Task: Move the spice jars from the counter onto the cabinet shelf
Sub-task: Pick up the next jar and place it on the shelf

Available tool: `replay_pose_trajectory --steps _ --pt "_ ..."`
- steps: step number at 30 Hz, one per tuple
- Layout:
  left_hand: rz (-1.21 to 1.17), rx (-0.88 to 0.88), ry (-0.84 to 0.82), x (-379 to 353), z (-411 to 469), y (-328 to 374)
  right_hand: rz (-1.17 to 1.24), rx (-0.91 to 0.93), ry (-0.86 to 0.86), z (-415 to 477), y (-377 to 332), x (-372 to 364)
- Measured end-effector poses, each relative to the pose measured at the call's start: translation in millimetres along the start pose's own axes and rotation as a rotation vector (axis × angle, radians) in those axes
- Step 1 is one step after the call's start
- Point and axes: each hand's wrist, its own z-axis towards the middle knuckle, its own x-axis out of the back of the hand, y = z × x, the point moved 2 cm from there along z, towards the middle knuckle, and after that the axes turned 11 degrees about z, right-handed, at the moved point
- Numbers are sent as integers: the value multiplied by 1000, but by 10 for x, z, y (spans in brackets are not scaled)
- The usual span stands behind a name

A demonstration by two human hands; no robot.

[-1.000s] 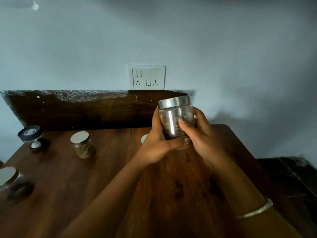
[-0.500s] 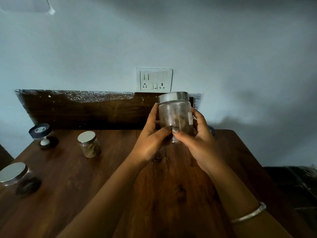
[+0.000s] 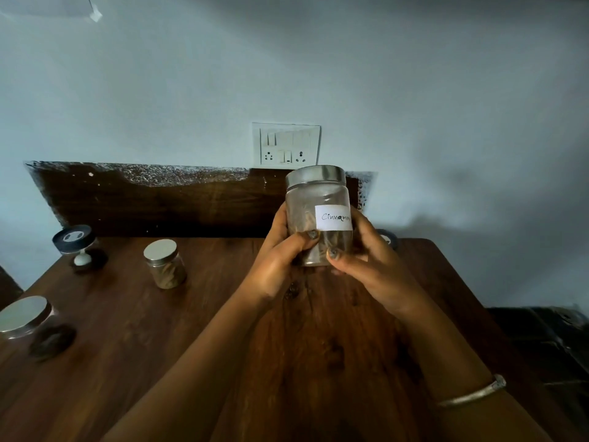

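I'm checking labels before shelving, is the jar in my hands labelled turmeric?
No, the white label on the jar held by the left hand and right hand reads "Cinnam", evidently cinnamon.

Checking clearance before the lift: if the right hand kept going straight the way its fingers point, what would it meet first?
The right hand points up and away around the cinnamon jar. Beyond it, probably the dark wooden backsplash, then the wall; depth is unclear.
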Motion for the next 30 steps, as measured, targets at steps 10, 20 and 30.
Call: replay_pose_trajectory --steps 10,20,30 --pt "329 -18 -99 88 -82 121 -251 33 175 -2 -58 -26" --pt "310 -32 -33 178 -139 172 -203 -31 -31 5 -85 44" --pt "491 -61 -128 281 -178 164 -383 10 -60 -15 -130 -5"
